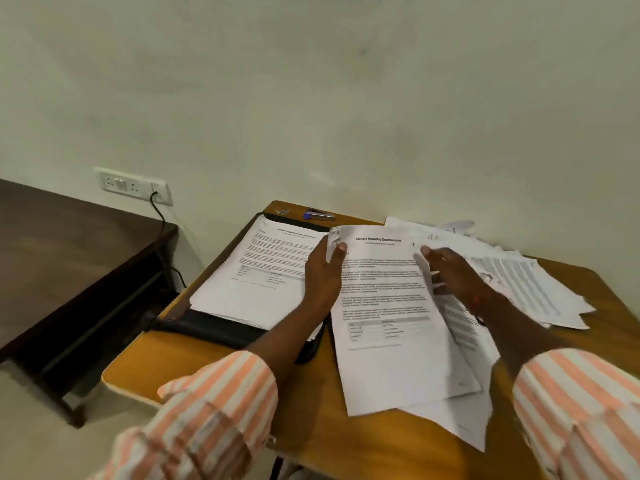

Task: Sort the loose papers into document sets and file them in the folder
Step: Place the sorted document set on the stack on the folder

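Squaring a set [391, 306], fingers of left hand [323, 275] pinching its top-left corner, right hand [455, 277] curled round its right edge (on desk [242, 372], beside open folder [214, 329]); next, probably lay it in the folder.

my wooden table [214, 362] has the black folder [214, 329] lying open on its left, a stapler [318, 215] and a clip [282, 212] at the far edge, printed sheets [398, 358] mid-table, a messy paper pile [526, 282] on the right.
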